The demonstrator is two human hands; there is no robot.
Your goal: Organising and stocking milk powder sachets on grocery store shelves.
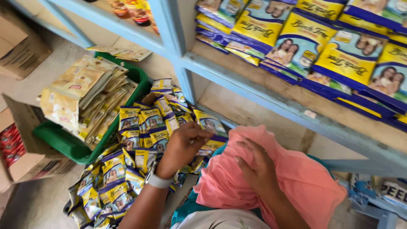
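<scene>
My left hand [183, 146], with a pale watch on the wrist, reaches over a heap of small yellow and blue packets [127, 169] on the floor. Its fingers are curled around one packet [210, 126] at the top of the heap. My right hand [255, 169] lies flat, fingers apart, on pink cloth [305, 178] draped over my knee, holding nothing.
A green crate [63, 144] stacked with beige packets [85, 93] stands to the left of the heap. Cardboard boxes [21, 46] sit at the far left. A blue shelf [271, 101] above carries rows of larger yellow and blue packets [339, 51]. Bottles [135, 10] stand on a higher shelf.
</scene>
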